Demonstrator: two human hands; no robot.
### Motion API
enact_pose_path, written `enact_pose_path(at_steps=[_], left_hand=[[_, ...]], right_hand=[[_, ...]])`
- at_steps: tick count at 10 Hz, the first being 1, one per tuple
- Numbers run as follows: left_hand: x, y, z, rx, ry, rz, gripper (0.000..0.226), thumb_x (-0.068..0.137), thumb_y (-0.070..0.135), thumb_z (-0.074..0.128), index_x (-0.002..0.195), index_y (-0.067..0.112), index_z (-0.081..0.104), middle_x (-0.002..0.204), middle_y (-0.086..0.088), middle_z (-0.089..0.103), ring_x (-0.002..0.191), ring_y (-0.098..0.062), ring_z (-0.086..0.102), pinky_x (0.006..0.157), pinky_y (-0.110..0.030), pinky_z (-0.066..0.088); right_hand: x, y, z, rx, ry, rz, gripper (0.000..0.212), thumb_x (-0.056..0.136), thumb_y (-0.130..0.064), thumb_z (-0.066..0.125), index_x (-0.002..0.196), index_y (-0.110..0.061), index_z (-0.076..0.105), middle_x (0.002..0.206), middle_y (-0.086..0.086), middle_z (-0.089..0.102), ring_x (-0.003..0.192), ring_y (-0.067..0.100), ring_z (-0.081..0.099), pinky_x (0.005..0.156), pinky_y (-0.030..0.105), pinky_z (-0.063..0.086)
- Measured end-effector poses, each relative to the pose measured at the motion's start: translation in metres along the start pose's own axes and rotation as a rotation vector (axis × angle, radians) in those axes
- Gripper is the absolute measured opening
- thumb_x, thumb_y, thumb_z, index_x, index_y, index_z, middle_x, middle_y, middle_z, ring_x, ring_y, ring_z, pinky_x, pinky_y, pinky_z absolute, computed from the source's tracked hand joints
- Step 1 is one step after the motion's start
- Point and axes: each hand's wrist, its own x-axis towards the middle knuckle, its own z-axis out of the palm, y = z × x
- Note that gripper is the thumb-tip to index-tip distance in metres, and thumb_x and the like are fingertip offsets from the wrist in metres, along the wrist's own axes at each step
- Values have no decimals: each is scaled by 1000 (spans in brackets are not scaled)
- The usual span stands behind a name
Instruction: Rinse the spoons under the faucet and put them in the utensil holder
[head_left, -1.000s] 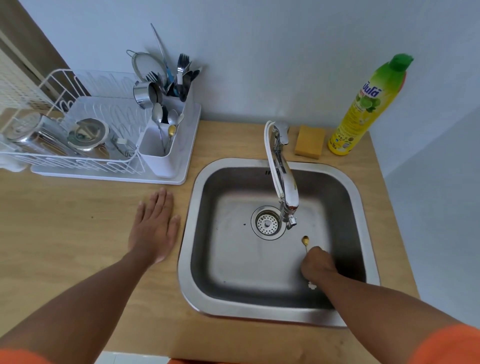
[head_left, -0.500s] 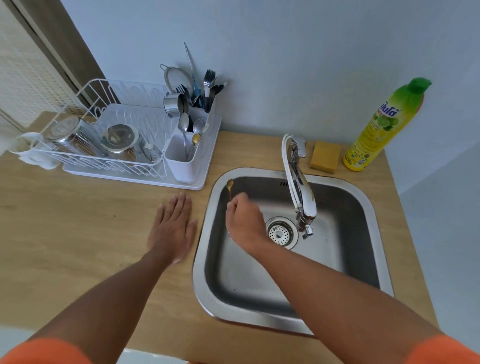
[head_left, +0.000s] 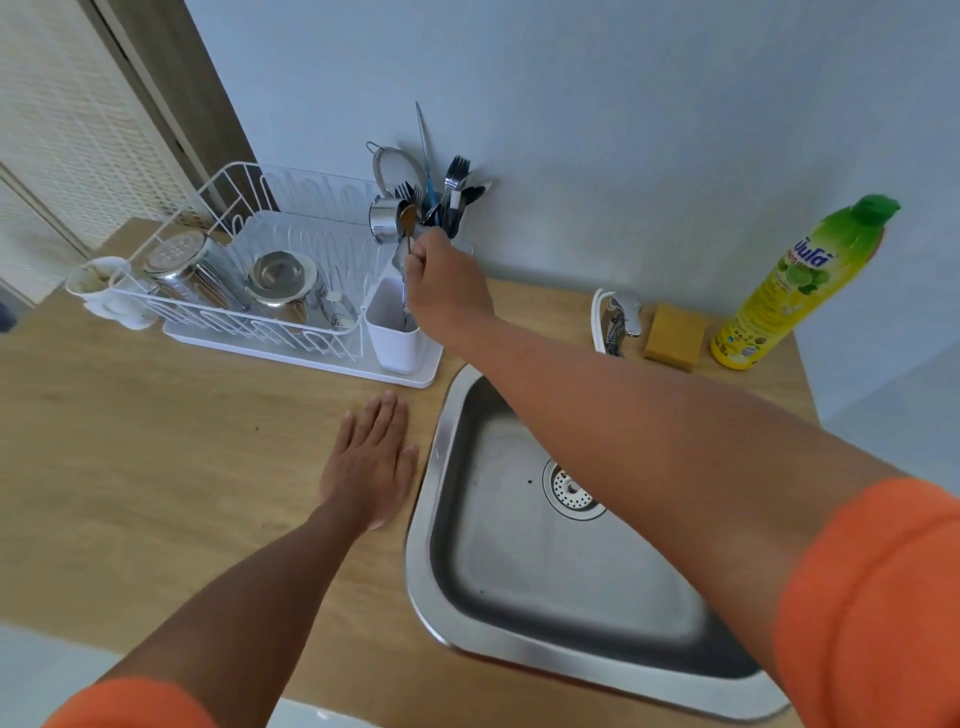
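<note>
My right hand reaches across to the white utensil holder at the right end of the dish rack and pinches a small gold-coloured spoon by its handle, bowl pointing up, just above the holder. Other spoons stand in the holder's front compartment, partly hidden by my hand. Forks and knives fill its back part. My left hand lies flat on the wooden counter, left of the steel sink. The faucet sits behind the sink, with no water visible.
The white dish rack holds steel cups and lids. A yellow sponge and a yellow-green dish soap bottle stand behind the sink at the right. The wall runs close behind everything.
My right hand carried the gold spoon from the sink, leftwards and away, up to the utensil holder. My left hand stayed flat on the counter.
</note>
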Motion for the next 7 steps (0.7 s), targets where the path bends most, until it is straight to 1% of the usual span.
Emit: enact_pose_path(at_steps=[1, 2, 3, 4, 5, 6, 7], left_hand=[[0, 1, -1, 5, -9, -9, 73, 101, 50, 7, 165, 15, 9, 173, -1, 3, 159, -17, -4, 128, -44, -3], [0, 2, -1, 13, -17, -16, 73, 101, 50, 6, 165, 15, 9, 173, -1, 3, 159, -18, -4, 128, -45, -3], [-1, 3, -4, 12, -9, -15, 74, 100, 50, 6, 165, 14, 11, 173, -2, 6, 159, -19, -2, 128, -45, -2], [-2, 4, -5, 9, -20, -12, 75, 99, 51, 3, 165, 14, 10, 173, -2, 4, 159, -18, -3, 128, -45, -2], [-2, 6, -9, -3, -18, -12, 76, 98, 51, 4, 164, 13, 12, 173, -2, 6, 159, -19, -2, 128, -45, -1], [-3, 5, -8, -20, -12, -4, 77, 98, 51, 5, 164, 12, 15, 172, -3, 8, 159, -20, 0, 128, -46, 0], [-2, 5, -7, -28, 8, -19, 77, 98, 51, 6, 164, 13, 17, 172, -2, 9, 159, -19, 1, 128, -46, 1]], right_hand=[[-1, 4, 7, -22, -23, 17, 16, 106, -20, 38, 91, -21, 44, 87, 7, 65, 78, 29, 60, 61, 39, 44], [-5, 10, 15, -42, -42, 30, 14, 107, -22, 38, 96, -19, 46, 93, 10, 68, 82, 31, 62, 63, 40, 46], [-10, 16, 22, -109, -53, 35, 13, 108, -25, 39, 99, -19, 46, 95, 9, 65, 82, 30, 59, 62, 36, 39], [-14, 24, 28, -192, -57, 74, 22, 106, -29, 42, 104, -20, 62, 102, 4, 66, 85, 25, 56, 66, 34, 40], [-21, 32, 29, -203, -59, 95, 28, 102, -30, 45, 100, -24, 72, 103, 2, 66, 88, 26, 61, 66, 32, 41], [-38, 44, 29, -134, -44, 92, 24, 99, -28, 45, 110, -27, 67, 113, 2, 67, 99, 28, 63, 73, 35, 44], [-67, 61, 30, -86, -43, 158, 22, 98, -29, 45, 113, -26, 61, 117, 1, 66, 105, 27, 62, 78, 37, 46]])
